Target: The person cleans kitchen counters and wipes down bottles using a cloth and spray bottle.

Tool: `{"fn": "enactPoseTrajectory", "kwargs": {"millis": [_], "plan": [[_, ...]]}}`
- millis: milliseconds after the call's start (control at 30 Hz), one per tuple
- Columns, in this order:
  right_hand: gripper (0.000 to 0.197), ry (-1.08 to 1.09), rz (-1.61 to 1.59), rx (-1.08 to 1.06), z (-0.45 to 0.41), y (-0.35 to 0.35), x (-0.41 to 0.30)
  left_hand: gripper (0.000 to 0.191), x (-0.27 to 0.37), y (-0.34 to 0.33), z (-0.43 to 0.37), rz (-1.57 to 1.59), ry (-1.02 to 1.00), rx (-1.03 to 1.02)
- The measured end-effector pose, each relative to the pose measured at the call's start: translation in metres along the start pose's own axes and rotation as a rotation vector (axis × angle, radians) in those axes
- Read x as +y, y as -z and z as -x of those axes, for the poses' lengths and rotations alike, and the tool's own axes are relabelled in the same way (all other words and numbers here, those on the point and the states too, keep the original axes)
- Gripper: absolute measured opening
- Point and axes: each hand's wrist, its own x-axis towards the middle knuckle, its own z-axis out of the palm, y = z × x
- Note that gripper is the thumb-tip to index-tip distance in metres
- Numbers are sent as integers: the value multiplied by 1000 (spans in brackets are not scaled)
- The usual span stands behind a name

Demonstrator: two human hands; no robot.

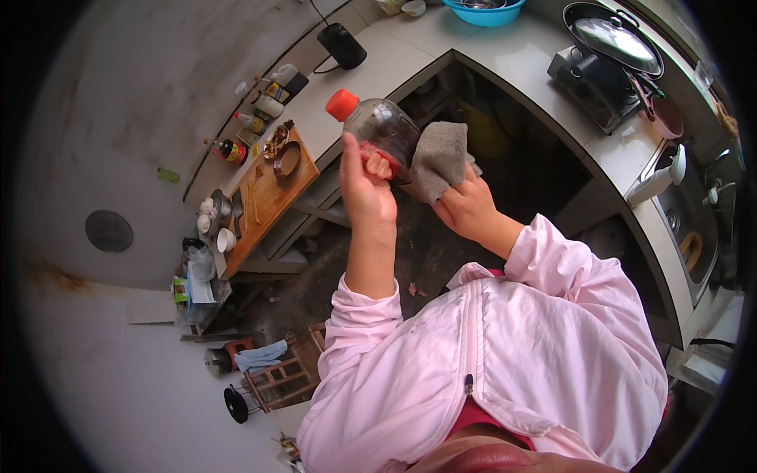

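My left hand (pixel 371 183) grips a clear plastic bottle (pixel 387 127) with a red screw cap (pixel 342 105) and some dark contents. The bottle is tilted, its cap towards the upper left, and its red label shows between my fingers. My right hand (pixel 470 204) holds a folded grey-brown cloth (pixel 442 155) against or close beside the bottle's base end; whether they touch is hard to tell. The cloth hides part of my right fingers and the bottle's lower end. Both hands are raised in front of the counter's inner corner.
Along the left counter lie a wooden cutting board (pixel 269 195) with a knife (pixel 237 211) and a brown bowl (pixel 287 159), near several seasoning bottles. A black cylinder (pixel 342 46) stands behind. At right are a lidded wok (pixel 615 44) on a stove and a sink (pixel 689 230).
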Motion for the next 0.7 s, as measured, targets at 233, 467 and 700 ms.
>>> {"fn": "enactPoseTrajectory", "kwargs": {"millis": [233,467,700], "plan": [[32,-24,-102,58,-36,4,1,39,-4,-4,5,-25,-66,-6],[34,-256,-312,-21,-23,1,7,42,6,-3,6,-122,-134,-16],[40,11,-409,9,-48,15,5,48,-2,-7,5,-45,-99,56]]}}
